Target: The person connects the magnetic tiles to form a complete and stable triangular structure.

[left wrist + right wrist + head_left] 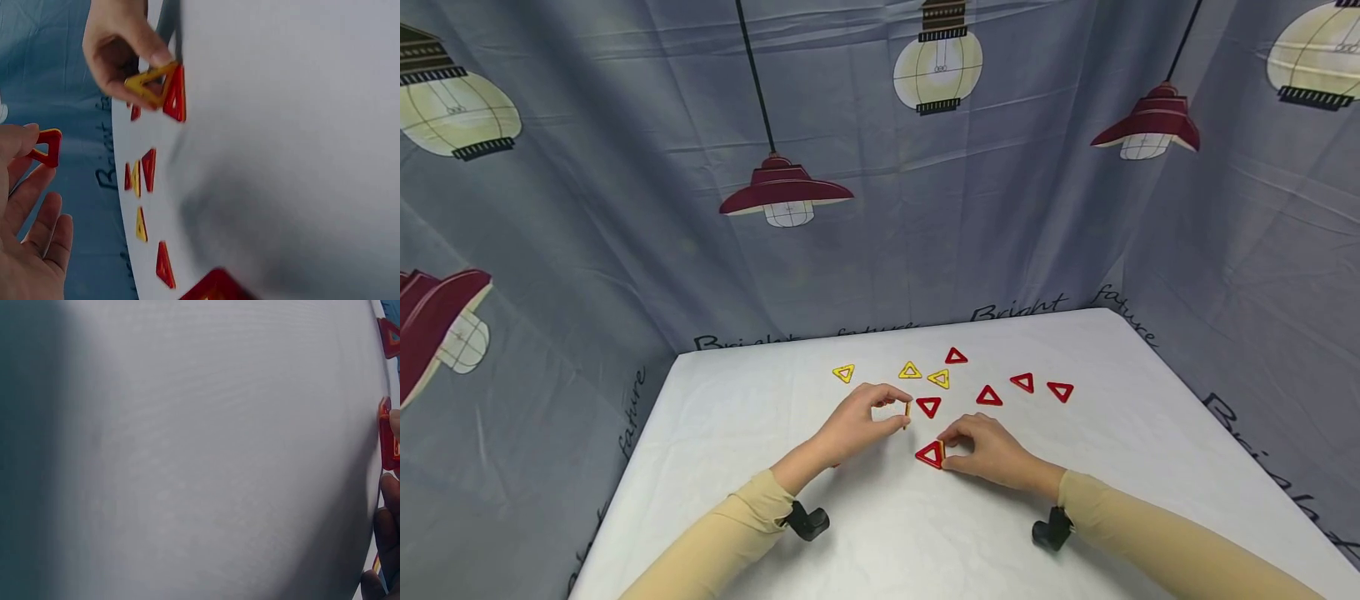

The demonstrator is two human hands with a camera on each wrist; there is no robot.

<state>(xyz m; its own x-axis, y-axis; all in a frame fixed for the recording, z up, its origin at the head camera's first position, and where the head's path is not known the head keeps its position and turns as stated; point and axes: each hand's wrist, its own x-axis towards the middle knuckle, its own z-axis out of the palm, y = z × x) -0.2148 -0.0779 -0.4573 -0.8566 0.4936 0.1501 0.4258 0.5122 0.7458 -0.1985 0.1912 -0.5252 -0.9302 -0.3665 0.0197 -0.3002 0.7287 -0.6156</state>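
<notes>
Between thumb and fingertips my left hand (pixel 861 423) pinches a small triangular frame (pixel 54 150), held up on edge; its face looks red with a yellow rim in the left wrist view. My right hand (pixel 992 450) pinches a yellow triangular frame (pixel 139 83), also tilted up on edge. Right against it is a red triangular frame (pixel 929 455), which points left in the head view. In the right wrist view only the right hand's fingers (pixel 389 512) and a red piece (pixel 386 440) show at the edge.
Beyond the hands, on the white table (pixel 760 400), are several red triangles (pixel 988 396) and three yellow triangles (pixel 910 370). Another red triangle (pixel 215 289) lies near the left wrist, mostly hidden in the head view. A grey patterned curtain (pixel 865 267) surrounds the table's back and sides.
</notes>
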